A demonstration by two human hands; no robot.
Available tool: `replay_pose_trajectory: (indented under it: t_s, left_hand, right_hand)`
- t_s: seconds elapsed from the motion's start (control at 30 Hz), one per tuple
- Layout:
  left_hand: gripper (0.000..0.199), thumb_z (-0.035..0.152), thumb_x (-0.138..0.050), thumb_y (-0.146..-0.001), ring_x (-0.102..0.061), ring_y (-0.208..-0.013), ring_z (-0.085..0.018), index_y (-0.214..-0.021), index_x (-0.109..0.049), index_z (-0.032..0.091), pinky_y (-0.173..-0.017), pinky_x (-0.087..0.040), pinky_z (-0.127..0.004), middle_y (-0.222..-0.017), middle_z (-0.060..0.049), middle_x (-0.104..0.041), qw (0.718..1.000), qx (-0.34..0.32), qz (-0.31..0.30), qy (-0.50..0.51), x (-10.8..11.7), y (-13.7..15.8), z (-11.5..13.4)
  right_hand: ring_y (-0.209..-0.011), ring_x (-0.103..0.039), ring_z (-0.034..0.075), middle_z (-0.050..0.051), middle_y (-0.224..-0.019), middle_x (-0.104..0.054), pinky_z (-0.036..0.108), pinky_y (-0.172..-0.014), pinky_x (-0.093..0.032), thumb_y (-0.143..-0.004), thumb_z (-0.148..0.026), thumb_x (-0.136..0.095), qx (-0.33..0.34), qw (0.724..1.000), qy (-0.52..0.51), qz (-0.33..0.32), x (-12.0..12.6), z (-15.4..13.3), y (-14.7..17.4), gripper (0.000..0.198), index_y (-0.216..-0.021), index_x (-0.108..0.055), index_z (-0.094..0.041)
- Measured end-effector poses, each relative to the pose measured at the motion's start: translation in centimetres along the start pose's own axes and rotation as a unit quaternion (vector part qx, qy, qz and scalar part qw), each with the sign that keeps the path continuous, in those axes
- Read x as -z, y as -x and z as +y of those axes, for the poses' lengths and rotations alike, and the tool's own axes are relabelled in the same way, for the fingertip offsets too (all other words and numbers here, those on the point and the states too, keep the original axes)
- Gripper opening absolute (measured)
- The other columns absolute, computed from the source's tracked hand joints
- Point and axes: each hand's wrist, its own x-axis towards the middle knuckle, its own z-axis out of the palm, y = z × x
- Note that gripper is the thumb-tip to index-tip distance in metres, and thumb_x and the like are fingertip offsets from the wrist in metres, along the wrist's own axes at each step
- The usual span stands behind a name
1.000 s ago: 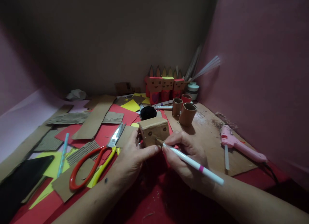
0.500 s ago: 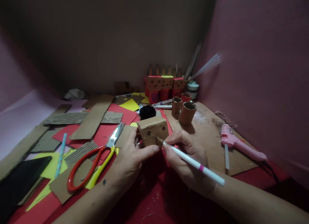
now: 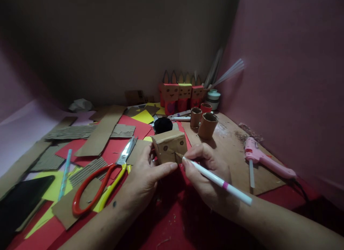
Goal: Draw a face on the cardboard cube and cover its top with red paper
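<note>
My left hand (image 3: 146, 174) grips a small cardboard box (image 3: 168, 146) from its left side, the thumb along the lower edge. Two dark round eyes are drawn on the face turned toward me, with a short dark line below and between them. In a pinch, my right hand (image 3: 208, 174) holds a white marker pen (image 3: 223, 183) with a purple band. The pen's tip touches the box front or sits right at it, near that line. To the left of my left hand lie scissors (image 3: 123, 160) with one red and one yellow handle.
Cardboard strips (image 3: 102, 133) and coloured paper cover the left side. Behind the box are a black round object (image 3: 163, 125) and cardboard tubes (image 3: 208, 125). Several box-headed figures (image 3: 171, 92) stand at the back. A pink glue gun (image 3: 264, 158) rests at right, its cord trailing.
The pen tip has shifted slightly to the right on the box, and the drawn line shows a little more. The whole view has moved slightly; my left hand keeps its hold.
</note>
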Motion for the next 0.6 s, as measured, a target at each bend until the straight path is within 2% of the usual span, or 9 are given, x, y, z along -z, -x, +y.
replay_pose_trajectory:
  t_s: [0.2, 0.37, 0.6]
  left_hand:
    - [0.063, 0.017, -0.087, -0.069, -0.069, -0.115, -0.028, -0.125, -0.059, 0.022, -0.092, -0.056, -0.033, -0.120, -0.008, -0.076, 1.000, 0.014, 0.001, 0.022, -0.21, 0.18, 0.21]
    - [0.064, 0.016, -0.087, -0.069, -0.068, -0.117, -0.031, -0.126, -0.059, 0.021, -0.093, -0.055, -0.036, -0.121, -0.010, -0.075, 0.999, 0.020, 0.002, 0.026, -0.31, 0.24, 0.27]
    - [0.064, 0.020, -0.087, -0.069, -0.068, -0.117, -0.031, -0.127, -0.060, 0.022, -0.094, -0.054, -0.037, -0.121, -0.010, -0.075, 1.000, 0.014, 0.005, 0.015, -0.44, 0.37, 0.45]
  right_hand:
    - [-0.054, -0.054, 0.008, -0.006, -0.067, -0.059, 0.020, -0.050, -0.043, -0.085, -0.016, -0.064, -0.008, 1.000, -0.002, 0.004, 0.06, -0.22, -0.07, 0.009, -0.083, -0.059, -0.024]
    - [-0.055, -0.054, 0.010, -0.004, -0.068, -0.060, 0.022, -0.050, -0.043, -0.086, -0.019, -0.064, -0.011, 1.000, 0.004, -0.001, 0.19, -0.37, -0.10, 0.007, -0.083, -0.060, -0.023]
    - [-0.054, -0.054, 0.012, -0.002, -0.066, -0.060, 0.026, -0.049, -0.043, -0.085, -0.025, -0.061, -0.048, 0.999, 0.007, 0.004, 0.14, -0.90, -0.38, 0.006, -0.080, -0.058, -0.023]
